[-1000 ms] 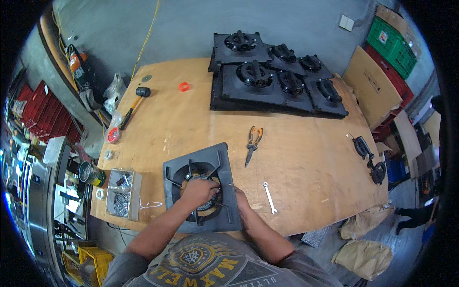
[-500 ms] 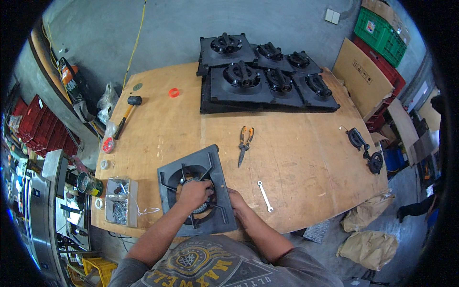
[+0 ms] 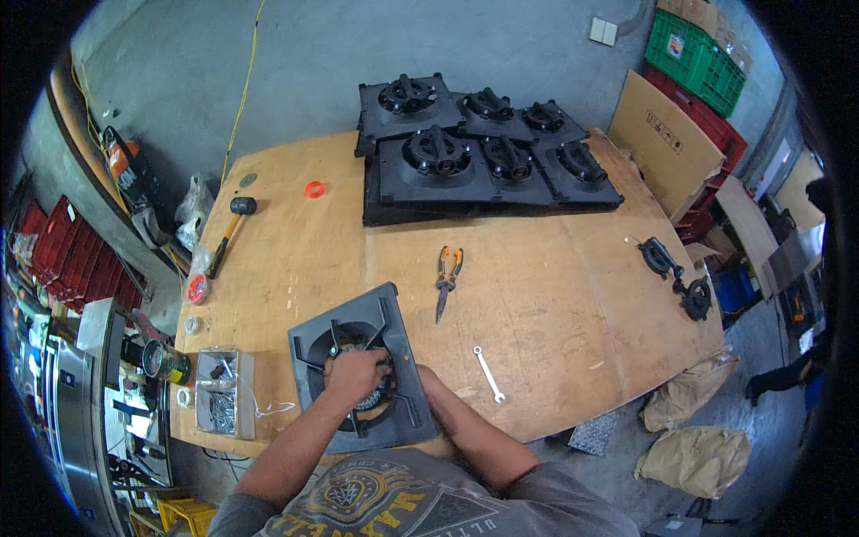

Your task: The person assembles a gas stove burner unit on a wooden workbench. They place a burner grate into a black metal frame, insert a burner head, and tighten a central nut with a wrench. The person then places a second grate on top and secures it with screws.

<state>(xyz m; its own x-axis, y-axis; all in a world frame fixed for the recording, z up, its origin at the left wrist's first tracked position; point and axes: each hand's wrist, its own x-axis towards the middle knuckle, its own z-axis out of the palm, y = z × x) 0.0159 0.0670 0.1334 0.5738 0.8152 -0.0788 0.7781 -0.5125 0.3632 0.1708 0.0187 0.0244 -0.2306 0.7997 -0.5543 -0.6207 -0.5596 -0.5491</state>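
Observation:
A black square gas stove top [image 3: 401,340] with a round burner and pan-support arms is in front of me at the table's near edge, turned at an angle. My left hand [image 3: 358,374] reaches into the burner opening, its fingers curled at the ring's right side; what they grip is hidden. My right hand [image 3: 428,385] is at the stove top's right edge, its fingers out of sight under or behind the plate. To the right lie pliers [image 3: 447,282] with orange and black handles and a silver combination wrench [image 3: 489,374].
Several more black stove tops [image 3: 420,188] are stacked at the back. A mallet [image 3: 234,228], an orange ring [image 3: 314,190] and a box of screws [image 3: 216,398] are on the left. Loose black burner parts [image 3: 677,277] lie at the right edge, near a cardboard sheet [image 3: 667,148].
My right hand has slipped further under the stove top's right edge, so its fingers no longer show. My left hand stays in the burner with little movement. The whole view has shifted slightly.

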